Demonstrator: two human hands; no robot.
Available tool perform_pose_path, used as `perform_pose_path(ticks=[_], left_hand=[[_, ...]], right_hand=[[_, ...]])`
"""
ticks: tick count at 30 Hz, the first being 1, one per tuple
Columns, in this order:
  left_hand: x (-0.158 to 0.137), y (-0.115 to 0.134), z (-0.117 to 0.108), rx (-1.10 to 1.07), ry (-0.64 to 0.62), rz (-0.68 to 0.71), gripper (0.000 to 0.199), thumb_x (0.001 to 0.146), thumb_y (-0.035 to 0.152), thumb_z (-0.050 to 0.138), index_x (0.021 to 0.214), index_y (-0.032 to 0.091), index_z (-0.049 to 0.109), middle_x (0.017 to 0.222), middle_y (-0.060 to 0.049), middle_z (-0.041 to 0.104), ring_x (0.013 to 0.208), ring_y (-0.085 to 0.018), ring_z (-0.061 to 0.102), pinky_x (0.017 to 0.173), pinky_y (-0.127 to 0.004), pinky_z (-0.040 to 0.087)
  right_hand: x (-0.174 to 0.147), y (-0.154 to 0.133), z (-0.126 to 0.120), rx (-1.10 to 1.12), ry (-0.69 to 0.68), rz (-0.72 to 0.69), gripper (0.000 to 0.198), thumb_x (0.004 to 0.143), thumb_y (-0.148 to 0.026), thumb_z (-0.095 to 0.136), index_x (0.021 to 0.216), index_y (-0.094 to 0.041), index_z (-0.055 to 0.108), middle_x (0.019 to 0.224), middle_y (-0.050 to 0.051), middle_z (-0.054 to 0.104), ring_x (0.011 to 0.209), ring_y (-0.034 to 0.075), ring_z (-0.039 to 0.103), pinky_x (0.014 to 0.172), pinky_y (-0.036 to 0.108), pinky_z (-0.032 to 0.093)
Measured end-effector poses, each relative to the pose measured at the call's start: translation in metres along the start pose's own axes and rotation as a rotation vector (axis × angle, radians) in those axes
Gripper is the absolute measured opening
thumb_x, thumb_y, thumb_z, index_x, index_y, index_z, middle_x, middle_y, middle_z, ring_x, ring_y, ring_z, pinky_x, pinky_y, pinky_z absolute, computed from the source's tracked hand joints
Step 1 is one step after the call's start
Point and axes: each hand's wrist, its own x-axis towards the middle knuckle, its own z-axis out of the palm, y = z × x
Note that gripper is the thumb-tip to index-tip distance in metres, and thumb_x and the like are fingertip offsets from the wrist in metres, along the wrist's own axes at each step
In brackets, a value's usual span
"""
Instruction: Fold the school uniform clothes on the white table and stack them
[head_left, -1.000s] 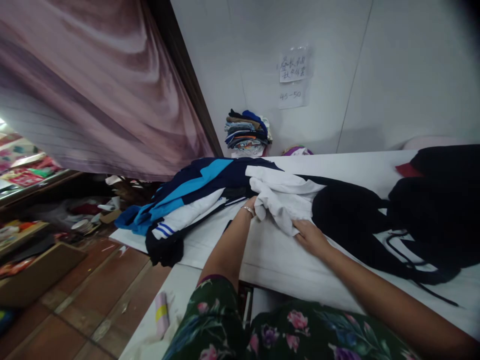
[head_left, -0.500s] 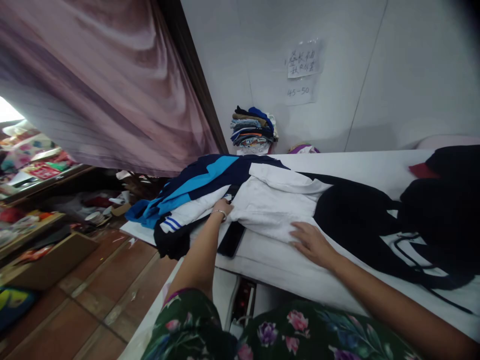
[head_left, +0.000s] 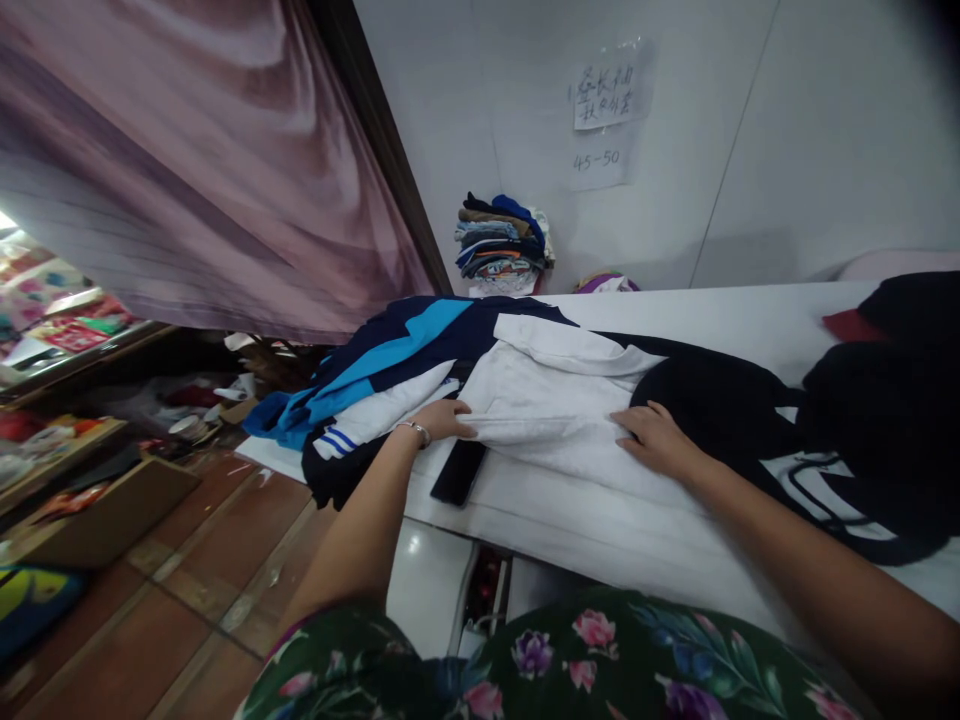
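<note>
A white garment (head_left: 551, 385) lies partly folded on the white-covered table, its near edge drawn into a straight crease between my hands. My left hand (head_left: 444, 420), with a bracelet at the wrist, pinches the garment's left corner. At the right end of that crease, my right hand (head_left: 654, 437) grips the cloth with curled fingers. Just below my left hand is a black phone (head_left: 459, 470). A navy and bright blue garment (head_left: 409, 355) lies to the left, beside a white sleeve with blue stripes (head_left: 367, 412). Black clothing (head_left: 720, 410) lies against the white garment's right side.
A stack of folded clothes (head_left: 502, 240) stands at the back by the wall, below handwritten paper notes (head_left: 602, 100). More black clothing and a dark cap-like item with red (head_left: 900, 315) are at right. A pink curtain (head_left: 247, 180) hangs left; cardboard boxes (head_left: 112, 510) sit on the tiled floor.
My left hand has moved from the striped sleeve side onto the white garment's left corner. My right hand has shifted right and up, from lying flat to gripping the cloth.
</note>
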Motion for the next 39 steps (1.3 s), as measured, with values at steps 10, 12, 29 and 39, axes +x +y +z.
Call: perform_pose_path(ticks=[10, 12, 29, 39], left_hand=[[0.033, 0.007, -0.050, -0.326, 0.314, 0.153, 0.025, 0.064, 0.039, 0.070, 0.076, 0.018, 0.066, 0.072, 0.001, 0.065, 0.070, -0.015, 0.058, 0.066, -0.024, 0.044], [0.060, 0.015, -0.045, -0.354, 0.396, 0.102, 0.026, 0.067, 0.038, 0.069, 0.081, 0.017, 0.067, 0.072, 0.001, 0.065, 0.068, -0.015, 0.057, 0.064, -0.024, 0.044], [0.125, 0.030, 0.019, -0.205, 0.545, 0.020, 0.021, 0.078, 0.030, 0.063, 0.094, 0.019, 0.069, 0.089, -0.003, 0.070, 0.085, -0.019, 0.061, 0.080, -0.028, 0.045], [0.073, 0.044, 0.051, 0.017, 0.767, 0.165, 0.040, 0.089, 0.029, 0.048, 0.123, 0.011, 0.058, 0.125, -0.015, 0.060, 0.119, -0.024, 0.052, 0.104, -0.036, 0.037]], right_hand=[[-0.007, 0.015, -0.052, -0.127, 0.229, 0.069, 0.025, 0.088, -0.034, 0.045, 0.095, -0.023, 0.066, 0.090, 0.006, 0.067, 0.092, 0.023, 0.059, 0.109, 0.047, 0.020], [0.001, 0.019, -0.053, -0.191, 0.213, 0.148, 0.027, 0.087, -0.035, 0.045, 0.096, -0.022, 0.067, 0.091, 0.007, 0.067, 0.092, 0.024, 0.058, 0.107, 0.049, 0.020], [0.002, 0.029, -0.016, -0.280, 0.098, 0.273, 0.034, 0.088, -0.038, 0.043, 0.095, -0.018, 0.069, 0.090, 0.007, 0.068, 0.089, 0.024, 0.058, 0.103, 0.049, 0.021], [0.002, 0.024, -0.014, -0.274, 0.120, 0.284, 0.033, 0.090, -0.037, 0.044, 0.098, -0.018, 0.069, 0.090, 0.008, 0.067, 0.091, 0.024, 0.058, 0.105, 0.050, 0.023]])
